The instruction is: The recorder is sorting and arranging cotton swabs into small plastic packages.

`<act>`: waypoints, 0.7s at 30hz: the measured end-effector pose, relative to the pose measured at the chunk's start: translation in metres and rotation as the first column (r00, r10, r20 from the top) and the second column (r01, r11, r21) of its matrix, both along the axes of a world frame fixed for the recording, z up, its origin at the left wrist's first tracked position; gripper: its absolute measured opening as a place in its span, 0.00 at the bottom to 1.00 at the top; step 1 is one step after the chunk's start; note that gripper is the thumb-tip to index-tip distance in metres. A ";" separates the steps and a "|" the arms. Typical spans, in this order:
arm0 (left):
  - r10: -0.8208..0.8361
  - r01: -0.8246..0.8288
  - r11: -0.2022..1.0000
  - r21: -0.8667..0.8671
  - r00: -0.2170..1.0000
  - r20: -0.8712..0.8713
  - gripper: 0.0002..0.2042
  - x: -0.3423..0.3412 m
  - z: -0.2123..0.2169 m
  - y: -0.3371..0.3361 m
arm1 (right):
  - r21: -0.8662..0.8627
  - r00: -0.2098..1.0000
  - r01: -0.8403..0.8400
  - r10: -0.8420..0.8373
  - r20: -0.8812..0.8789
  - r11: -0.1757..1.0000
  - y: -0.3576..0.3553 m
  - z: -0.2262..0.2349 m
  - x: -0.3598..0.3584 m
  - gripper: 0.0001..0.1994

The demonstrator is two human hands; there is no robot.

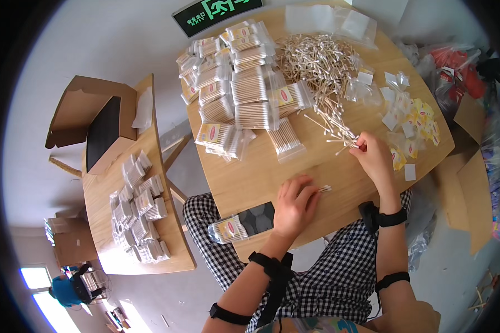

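A heap of loose cotton swabs with wooden sticks lies on the far part of the wooden table. My right hand pinches several swabs at the near edge of the heap. My left hand rests on the table closer to me, fingers closed around a small bunch of swabs whose tips stick out to the right. Clear bags filled with swabs are stacked to the left of the heap.
A dark phone and one filled bag lie at the table's near edge. Small empty clear bags with yellow labels lie at the right. A second table at the left carries more packed bags and an open cardboard box.
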State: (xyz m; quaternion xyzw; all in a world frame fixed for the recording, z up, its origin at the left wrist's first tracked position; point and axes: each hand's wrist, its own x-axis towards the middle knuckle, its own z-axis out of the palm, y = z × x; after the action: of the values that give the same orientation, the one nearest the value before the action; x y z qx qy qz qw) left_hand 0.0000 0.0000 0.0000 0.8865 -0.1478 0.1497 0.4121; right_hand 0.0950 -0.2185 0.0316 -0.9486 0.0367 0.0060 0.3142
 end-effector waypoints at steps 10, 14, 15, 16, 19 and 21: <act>-0.047 0.041 0.995 0.093 0.997 0.068 0.10 -0.001 -0.003 -0.001 | -0.005 0.963 -0.267 0.267 0.038 0.964 -0.004 0.001 -0.021 0.08; -0.130 0.092 0.971 0.222 0.978 0.164 0.11 -0.001 0.000 -0.003 | 0.048 0.903 -0.379 0.358 0.238 0.924 -0.001 -0.006 -0.032 0.08; -0.128 0.078 0.963 0.259 0.974 0.186 0.13 -0.002 0.000 -0.004 | 0.059 0.889 -0.408 0.382 0.254 0.911 0.002 -0.007 -0.035 0.08; -0.129 0.064 0.953 0.295 0.970 0.207 0.15 -0.003 0.001 -0.005 | 0.069 0.875 -0.435 0.403 0.269 0.898 0.007 -0.009 -0.037 0.08; -0.085 0.014 0.950 0.312 0.973 0.216 0.22 -0.004 -0.001 -0.005 | 0.052 0.821 -0.515 0.474 0.318 0.856 0.020 -0.014 -0.041 0.08; -0.030 -0.027 0.958 0.285 0.980 0.195 0.27 -0.005 -0.005 -0.003 | 0.040 0.791 -0.547 0.501 0.351 0.836 0.028 -0.017 -0.043 0.07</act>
State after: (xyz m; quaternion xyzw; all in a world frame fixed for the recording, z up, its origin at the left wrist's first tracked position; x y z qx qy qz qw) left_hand -0.0051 -0.0035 -0.0046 0.9175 -0.2086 0.2134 0.2629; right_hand 0.0517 -0.1905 0.0150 -0.8845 -0.2813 -0.0616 0.3671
